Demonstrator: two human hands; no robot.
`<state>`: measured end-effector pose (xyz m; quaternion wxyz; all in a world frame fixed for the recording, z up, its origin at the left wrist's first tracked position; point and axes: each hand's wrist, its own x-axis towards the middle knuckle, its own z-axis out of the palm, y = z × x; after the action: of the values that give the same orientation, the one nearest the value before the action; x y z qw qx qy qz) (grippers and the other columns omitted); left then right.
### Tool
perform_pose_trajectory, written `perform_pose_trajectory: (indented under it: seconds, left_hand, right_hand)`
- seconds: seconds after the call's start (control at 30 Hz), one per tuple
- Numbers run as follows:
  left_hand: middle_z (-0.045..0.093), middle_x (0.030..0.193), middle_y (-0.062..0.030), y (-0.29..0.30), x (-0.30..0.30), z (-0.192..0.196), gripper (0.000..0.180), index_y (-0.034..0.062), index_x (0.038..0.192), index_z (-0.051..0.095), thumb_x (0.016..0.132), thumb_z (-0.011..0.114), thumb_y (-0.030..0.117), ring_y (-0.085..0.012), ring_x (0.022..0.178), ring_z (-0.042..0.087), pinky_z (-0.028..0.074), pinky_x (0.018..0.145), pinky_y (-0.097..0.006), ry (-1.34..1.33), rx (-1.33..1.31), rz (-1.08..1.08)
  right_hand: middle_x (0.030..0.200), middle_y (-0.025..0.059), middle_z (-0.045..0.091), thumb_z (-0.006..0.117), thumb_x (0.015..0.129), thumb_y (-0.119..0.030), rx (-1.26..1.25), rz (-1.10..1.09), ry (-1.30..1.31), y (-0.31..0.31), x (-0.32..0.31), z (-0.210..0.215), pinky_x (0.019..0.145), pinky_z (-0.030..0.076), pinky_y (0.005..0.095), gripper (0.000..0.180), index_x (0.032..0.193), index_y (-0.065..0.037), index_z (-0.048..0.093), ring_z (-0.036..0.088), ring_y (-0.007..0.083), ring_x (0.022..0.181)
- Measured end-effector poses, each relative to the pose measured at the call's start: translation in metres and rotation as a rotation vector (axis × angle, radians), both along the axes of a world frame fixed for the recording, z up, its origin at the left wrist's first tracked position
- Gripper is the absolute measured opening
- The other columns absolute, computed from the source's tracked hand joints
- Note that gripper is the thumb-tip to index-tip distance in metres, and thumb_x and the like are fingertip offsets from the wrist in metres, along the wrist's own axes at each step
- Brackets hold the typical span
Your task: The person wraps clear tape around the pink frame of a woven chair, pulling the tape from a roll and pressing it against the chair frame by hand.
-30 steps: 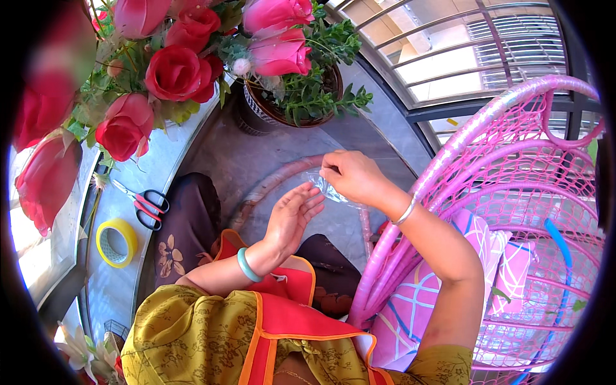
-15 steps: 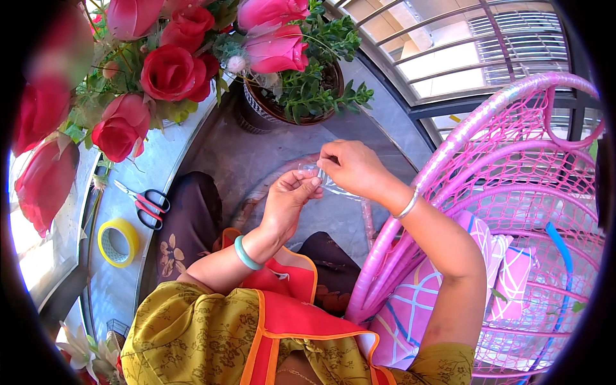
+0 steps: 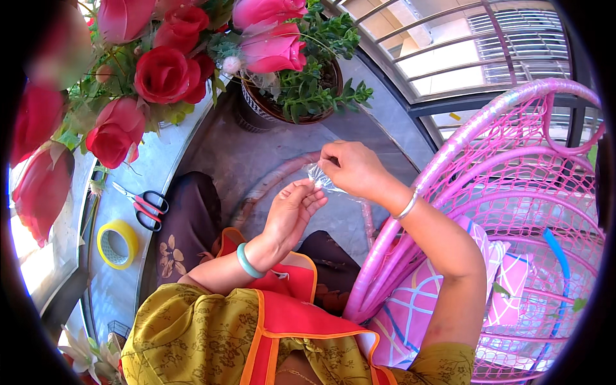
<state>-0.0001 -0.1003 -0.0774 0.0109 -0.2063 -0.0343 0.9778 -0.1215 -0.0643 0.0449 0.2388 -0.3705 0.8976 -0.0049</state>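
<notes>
In front of me a small clear plastic bag (image 3: pixel 333 182) stretches between my two hands. My left hand (image 3: pixel 292 208), with a pale green bangle on its wrist, pinches the bag's left edge between thumb and forefinger. Higher and to the right, my right hand (image 3: pixel 356 168) grips the gathered plastic with its fingers curled; a silver bangle circles that wrist. Whether anything lies inside the bag is too small to tell. Left of my knee, scissors (image 3: pixel 145 205) with black and red handles lie partly spread beside a roll of yellow tape (image 3: pixel 117 244).
Red and pink roses (image 3: pixel 167 74) hang over the upper left. Behind my hands stands a potted green plant (image 3: pixel 301 96). A pink netted hanging chair (image 3: pixel 462 154) with a checked cushion (image 3: pixel 414 298) fills the right side. Barred window (image 3: pixel 443 45) at the far right.
The plastic has spread out more between my hands. My left hand has dropped slightly and its fingers have loosened a little, while the right hand stays nearly in place.
</notes>
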Motion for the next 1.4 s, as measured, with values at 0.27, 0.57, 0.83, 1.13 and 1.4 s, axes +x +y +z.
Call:
perform_pose_trajectory:
  seconds: [0.27, 0.57, 0.83, 1.13, 1.4]
  left_hand:
    - [0.061, 0.085, -0.0089, -0.013, -0.003, 0.002, 0.011, 0.0032, 0.095, 0.054, 0.089, 0.051, 0.012, -0.0162, 0.076, 0.06, 0.05, 0.075, -0.03, 0.082, -0.076, 0.042]
    - [0.06, 0.077, -0.0058, -0.01, -0.006, -0.008, 0.011, 0.0045, 0.085, 0.053, 0.09, 0.051, 0.014, -0.0137, 0.07, 0.058, 0.048, 0.07, -0.028, 0.057, -0.417, 0.072]
    - [0.053, 0.069, -0.0039, -0.001, 0.005, -0.011, 0.009, 0.0055, 0.083, 0.05, 0.09, 0.047, 0.012, -0.0133, 0.069, 0.053, 0.043, 0.067, -0.026, -0.002, -0.403, 0.069]
    - [0.056, 0.094, -0.0074, -0.004, 0.015, -0.002, 0.019, 0.0059, 0.095, 0.051, 0.092, 0.04, 0.021, -0.0194, 0.086, 0.057, 0.045, 0.081, -0.033, -0.022, -0.125, -0.046]
    - [0.061, 0.089, -0.0051, -0.015, 0.01, -0.011, 0.015, 0.0044, 0.096, 0.057, 0.091, 0.051, 0.017, -0.0147, 0.085, 0.058, 0.047, 0.08, -0.031, 0.161, -0.174, 0.078]
  right_hand:
    - [0.077, 0.015, 0.06, 0.055, 0.079, -0.021, 0.009, -0.014, -0.029, 0.0, -0.003, 0.001, 0.061, 0.043, 0.0387, 0.02, 0.081, -0.002, 0.061, 0.058, 0.0316, 0.069]
    - [0.077, 0.0149, 0.059, 0.054, 0.079, -0.022, -0.016, 0.005, 0.001, -0.001, 0.001, -0.001, 0.062, 0.043, 0.0416, 0.02, 0.078, -0.002, 0.06, 0.058, 0.033, 0.071]
    - [0.079, 0.0152, 0.06, 0.051, 0.079, -0.021, 0.015, 0.009, 0.015, 0.001, 0.011, -0.001, 0.064, 0.044, 0.046, 0.02, 0.075, -0.004, 0.06, 0.057, 0.0354, 0.075]
    - [0.081, 0.0135, 0.06, 0.051, 0.08, -0.023, -0.023, -0.028, -0.009, 0.001, 0.021, 0.002, 0.064, 0.044, 0.0448, 0.019, 0.078, -0.006, 0.061, 0.058, 0.0344, 0.075]
    - [0.08, 0.0138, 0.06, 0.051, 0.08, -0.023, -0.044, -0.012, -0.011, 0.0, 0.027, 0.002, 0.066, 0.045, 0.0447, 0.021, 0.078, -0.005, 0.06, 0.058, 0.0342, 0.076]
